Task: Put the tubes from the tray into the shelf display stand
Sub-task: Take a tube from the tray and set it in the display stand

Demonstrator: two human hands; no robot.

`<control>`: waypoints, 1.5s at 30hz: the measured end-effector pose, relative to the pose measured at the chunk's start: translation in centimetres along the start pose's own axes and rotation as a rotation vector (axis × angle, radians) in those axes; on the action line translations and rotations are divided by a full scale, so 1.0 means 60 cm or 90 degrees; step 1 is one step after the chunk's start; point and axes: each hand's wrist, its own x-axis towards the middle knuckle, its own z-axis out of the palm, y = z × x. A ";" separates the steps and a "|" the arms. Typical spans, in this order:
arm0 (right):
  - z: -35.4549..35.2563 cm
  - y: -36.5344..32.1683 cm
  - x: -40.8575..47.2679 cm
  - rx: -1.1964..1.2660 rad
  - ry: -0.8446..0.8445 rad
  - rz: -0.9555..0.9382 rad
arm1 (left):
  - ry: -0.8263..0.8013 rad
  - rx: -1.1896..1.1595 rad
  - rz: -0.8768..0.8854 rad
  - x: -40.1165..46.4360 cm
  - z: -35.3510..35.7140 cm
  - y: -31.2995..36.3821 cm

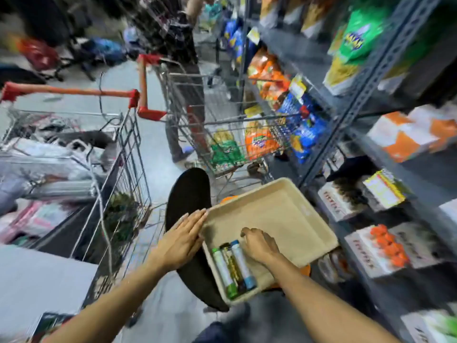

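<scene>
A beige tray [277, 209] rests on a black chair back [189, 194] in front of me. Three tubes lie side by side in its near left corner: a white and green one [222, 269], a dark gold one [233, 267] and a white and blue one [243, 264]. My left hand [183, 236] lies flat, fingers together, against the tray's left rim. My right hand [259, 245] hovers inside the tray, palm down with fingers curled, just right of the blue tube; I cannot tell whether it touches it. The display boxes [385, 241] on the grey shelf stand to the right.
A grey metal shelf rack [366, 100] fills the right side with snack bags and boxes. Two shopping carts, one [81, 154] on the left and one [222, 134] ahead, crowd the aisle. A person's legs [188, 100] stand beyond the carts.
</scene>
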 end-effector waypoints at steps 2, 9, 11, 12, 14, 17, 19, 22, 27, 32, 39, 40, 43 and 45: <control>0.016 0.002 0.020 -0.011 -0.070 -0.005 | -0.001 -0.015 -0.031 0.004 0.015 -0.006; 0.065 -0.007 0.087 -0.050 -0.192 -0.002 | -0.018 -0.051 -0.096 0.000 0.036 -0.023; 0.076 -0.022 0.101 -0.080 -0.201 -0.010 | -0.022 -0.047 -0.101 0.001 0.039 -0.023; 0.081 -0.029 0.104 -0.096 -0.197 -0.010 | -0.020 -0.048 -0.103 0.000 0.040 -0.020; 0.083 -0.040 0.110 -0.118 -0.185 0.000 | -0.014 -0.046 -0.103 0.004 0.039 -0.021; 0.085 -0.044 0.114 -0.122 -0.187 0.019 | -0.014 -0.041 -0.111 0.003 0.041 -0.022; 0.083 -0.045 0.119 -0.116 -0.207 0.031 | -0.016 -0.037 -0.108 0.002 0.042 -0.023; 0.075 -0.054 0.121 -0.101 -0.250 0.055 | -0.020 -0.025 -0.112 0.000 0.046 -0.025; 0.062 -0.086 0.112 -0.144 -0.260 0.058 | -0.021 -0.017 -0.110 0.002 0.046 -0.024; 0.028 -0.118 0.088 -0.145 -0.204 0.039 | -0.042 0.007 -0.118 0.000 0.047 -0.021; -0.152 -0.066 0.008 -0.142 -0.084 0.025 | -0.055 0.016 -0.089 0.042 0.019 0.022; -0.194 -0.059 -0.005 -0.162 -0.066 0.018 | -0.052 0.026 -0.050 0.068 0.006 0.041; -0.325 -0.039 -0.063 -0.218 -0.024 0.027 | -0.007 0.022 0.060 0.175 -0.052 0.120; -0.414 -0.023 -0.119 -0.221 0.009 0.058 | 0.048 -0.010 0.118 0.252 -0.102 0.179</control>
